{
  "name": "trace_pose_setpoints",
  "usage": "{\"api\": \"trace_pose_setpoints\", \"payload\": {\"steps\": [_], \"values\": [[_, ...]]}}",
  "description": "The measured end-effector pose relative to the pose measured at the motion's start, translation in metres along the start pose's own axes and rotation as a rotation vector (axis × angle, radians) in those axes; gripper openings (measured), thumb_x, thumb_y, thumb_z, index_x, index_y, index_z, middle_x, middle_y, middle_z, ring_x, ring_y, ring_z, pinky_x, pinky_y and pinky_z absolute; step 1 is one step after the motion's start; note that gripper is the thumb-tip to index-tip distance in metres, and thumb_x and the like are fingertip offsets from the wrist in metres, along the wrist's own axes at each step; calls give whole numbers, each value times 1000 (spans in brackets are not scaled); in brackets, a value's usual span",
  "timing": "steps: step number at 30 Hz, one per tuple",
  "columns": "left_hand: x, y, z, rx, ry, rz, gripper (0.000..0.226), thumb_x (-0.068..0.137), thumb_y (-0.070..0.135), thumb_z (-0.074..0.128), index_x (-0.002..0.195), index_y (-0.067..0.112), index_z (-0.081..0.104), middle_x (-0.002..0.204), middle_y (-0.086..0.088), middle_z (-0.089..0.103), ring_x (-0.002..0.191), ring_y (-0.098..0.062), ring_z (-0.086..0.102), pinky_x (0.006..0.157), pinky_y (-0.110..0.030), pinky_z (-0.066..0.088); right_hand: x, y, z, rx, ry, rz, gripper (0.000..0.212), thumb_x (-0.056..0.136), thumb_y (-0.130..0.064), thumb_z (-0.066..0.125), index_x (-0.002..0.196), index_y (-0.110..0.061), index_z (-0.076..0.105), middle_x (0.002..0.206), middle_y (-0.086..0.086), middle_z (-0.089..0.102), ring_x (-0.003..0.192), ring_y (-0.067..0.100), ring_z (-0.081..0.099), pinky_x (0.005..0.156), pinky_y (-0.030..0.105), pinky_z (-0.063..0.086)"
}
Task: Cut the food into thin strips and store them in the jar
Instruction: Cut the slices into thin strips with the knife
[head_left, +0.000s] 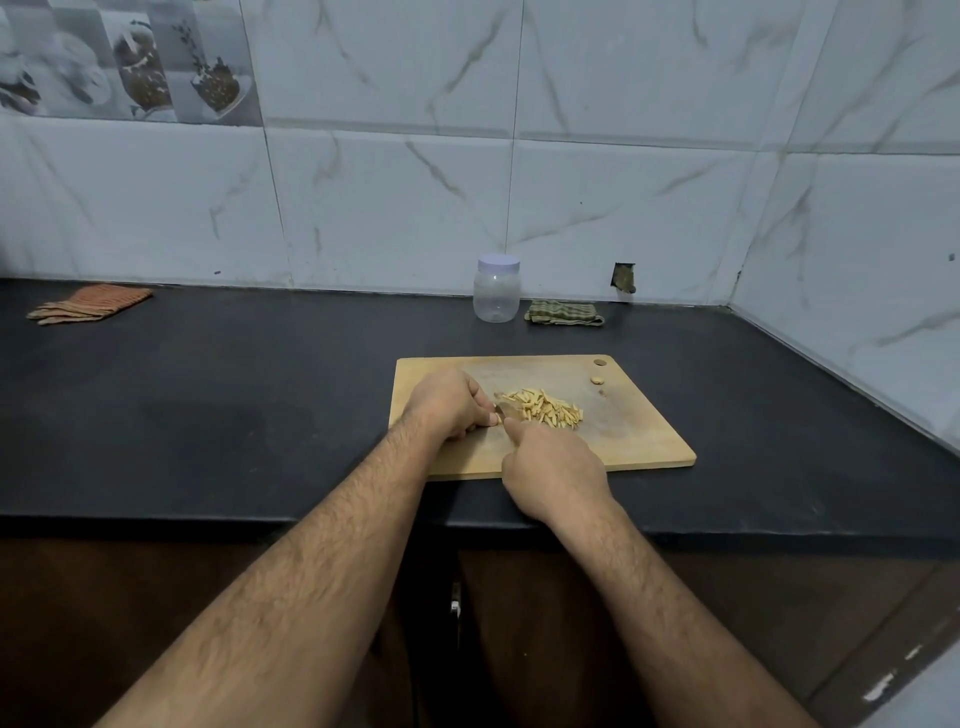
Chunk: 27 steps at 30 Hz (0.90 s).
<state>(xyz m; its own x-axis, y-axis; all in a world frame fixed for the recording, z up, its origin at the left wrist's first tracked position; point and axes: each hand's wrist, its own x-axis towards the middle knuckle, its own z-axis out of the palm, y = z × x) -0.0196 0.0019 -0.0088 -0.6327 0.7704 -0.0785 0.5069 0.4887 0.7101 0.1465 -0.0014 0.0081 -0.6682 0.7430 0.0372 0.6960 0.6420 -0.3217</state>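
Near edge: dark brown cabinet front (545, 623) under a black stone countertop (208, 405). Right hand (553, 475) curled round a knife handle, index finger extended forward; small steel knife blade (505, 410) pointing away and slightly left, mostly hidden. Left hand (449, 405) fingers bent, fingertips pinching a piece of food at the blade. Rectangular pale wooden cutting board (639, 441), long axis left to right. Heap of thin pale yellow strips (545, 409) at board centre, just right of the blade, strips mostly aligned away-left. Two small uncut pieces (598, 379) near the far right corner. Beyond: clear plastic jar with white lid (496, 289), upright, closed; folded green checked cloth (565, 314) beside it; orange striped cloth (91, 304) far left; white marble-pattern wall tiles (623, 208).
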Motion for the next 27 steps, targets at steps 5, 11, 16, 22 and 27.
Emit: {"api": "trace_pose_setpoints", "payload": {"steps": [5,11,16,22,27], "values": [[-3,0,2,15,36,20,7,81,24,81,81,18,77,66,6,66,60,-11,55,65,-28,51,-5,6,-1,18,-5,-19,53,96,-16,42,146,-34,43,136,0,57,119,23,54,91,36,48],[-5,0,2,30,54,28,6,82,25,80,80,20,77,68,8,68,61,-10,56,68,-29,53,-17,16,5,8,26,5,48,96,-18,44,141,-34,46,123,1,63,108,21,58,81,35,51],[-5,-2,3,49,66,33,6,82,26,80,79,22,77,73,8,69,63,-8,57,65,-28,51,-11,9,-1,56,45,5,56,96,-17,42,150,-34,38,135,0,58,119,24,55,90,35,47],[-4,-2,4,60,81,39,6,83,27,79,78,24,76,71,12,67,62,-5,55,62,-25,45,-6,5,-1,47,47,-4,56,96,-16,42,150,-33,39,136,1,57,120,24,54,92,36,48],[-4,-5,7,73,116,42,6,82,28,80,78,26,76,87,11,73,80,-8,63,70,-26,50,-5,6,1,48,33,-14,55,97,-18,43,149,-34,40,143,-2,53,125,22,51,97,36,46]]}}
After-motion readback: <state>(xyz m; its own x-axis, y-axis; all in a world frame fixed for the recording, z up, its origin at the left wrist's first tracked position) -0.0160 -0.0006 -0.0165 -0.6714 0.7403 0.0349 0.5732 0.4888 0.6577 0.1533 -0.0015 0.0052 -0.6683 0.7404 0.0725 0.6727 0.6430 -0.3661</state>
